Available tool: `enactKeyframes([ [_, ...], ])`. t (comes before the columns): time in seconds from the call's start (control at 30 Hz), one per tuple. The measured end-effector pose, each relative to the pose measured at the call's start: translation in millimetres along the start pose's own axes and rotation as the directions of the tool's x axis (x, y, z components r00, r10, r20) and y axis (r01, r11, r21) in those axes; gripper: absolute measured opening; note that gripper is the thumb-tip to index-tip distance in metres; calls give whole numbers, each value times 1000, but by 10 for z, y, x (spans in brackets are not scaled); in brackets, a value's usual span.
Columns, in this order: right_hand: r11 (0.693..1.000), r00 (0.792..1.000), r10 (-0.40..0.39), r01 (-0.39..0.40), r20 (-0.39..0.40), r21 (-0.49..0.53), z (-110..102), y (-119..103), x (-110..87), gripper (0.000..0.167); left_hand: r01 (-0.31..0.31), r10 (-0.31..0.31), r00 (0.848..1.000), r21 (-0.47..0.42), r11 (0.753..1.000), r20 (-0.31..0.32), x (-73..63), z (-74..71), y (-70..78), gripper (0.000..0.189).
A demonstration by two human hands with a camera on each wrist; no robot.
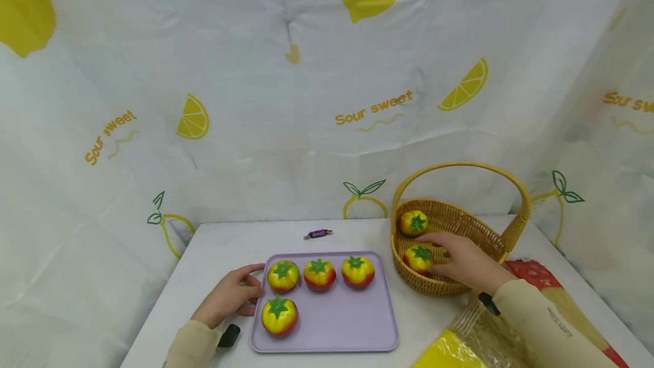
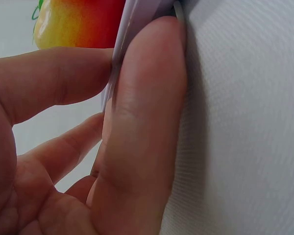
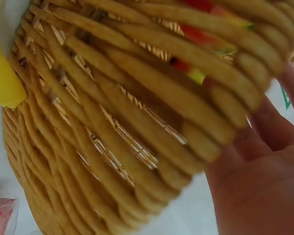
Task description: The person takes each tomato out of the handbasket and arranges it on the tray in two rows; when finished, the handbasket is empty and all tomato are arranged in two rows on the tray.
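My left hand point(image 1: 232, 294) pinches the left rim of a pale purple tray point(image 1: 342, 331). In the left wrist view, its fingers point(image 2: 142, 112) lie on both sides of the tray's edge. Several tomato-like, yellow-and-red fruits with green star-shaped tops rest on the tray, among them one fruit point(image 1: 279, 318) at the near left. My right hand point(image 1: 462, 260) reaches into a woven basket point(image 1: 419, 284), its thumb and index finger around a similar fruit point(image 1: 416, 259); a firm hold cannot be made out. Another fruit point(image 1: 413, 223) lies behind it. Basket weave hides the right fingertips in the wrist view.
A purple-wrapped candy point(image 1: 318, 234) lies behind the tray. Under and beside the right forearm are a clear-and-yellow package point(image 1: 449, 351) and a red-and-tan package point(image 1: 541, 277). The basket's tall handle point(image 1: 460, 164) arches above the right hand. A lemon-print curtain point(image 1: 265, 175) hangs behind the table.
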State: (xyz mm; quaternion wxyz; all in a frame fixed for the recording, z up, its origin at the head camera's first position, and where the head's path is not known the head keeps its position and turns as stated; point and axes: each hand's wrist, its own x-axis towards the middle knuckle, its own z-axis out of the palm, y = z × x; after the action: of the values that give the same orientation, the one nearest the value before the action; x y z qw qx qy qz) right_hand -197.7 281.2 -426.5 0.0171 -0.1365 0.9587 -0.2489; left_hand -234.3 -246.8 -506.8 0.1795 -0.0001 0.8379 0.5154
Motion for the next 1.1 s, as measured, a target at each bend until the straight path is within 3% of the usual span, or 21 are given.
enactKeyframes([
  [0.33,1000,998,-23,23,51,6,53,51,53,60,-4,4,1000,5,1000,-4,10,20,-14,70],
  [1.1,1000,998,-25,25,52,-6,117,62,107,52,-6,6,1000,6,1000,-3,-10,9,-6,69],
])
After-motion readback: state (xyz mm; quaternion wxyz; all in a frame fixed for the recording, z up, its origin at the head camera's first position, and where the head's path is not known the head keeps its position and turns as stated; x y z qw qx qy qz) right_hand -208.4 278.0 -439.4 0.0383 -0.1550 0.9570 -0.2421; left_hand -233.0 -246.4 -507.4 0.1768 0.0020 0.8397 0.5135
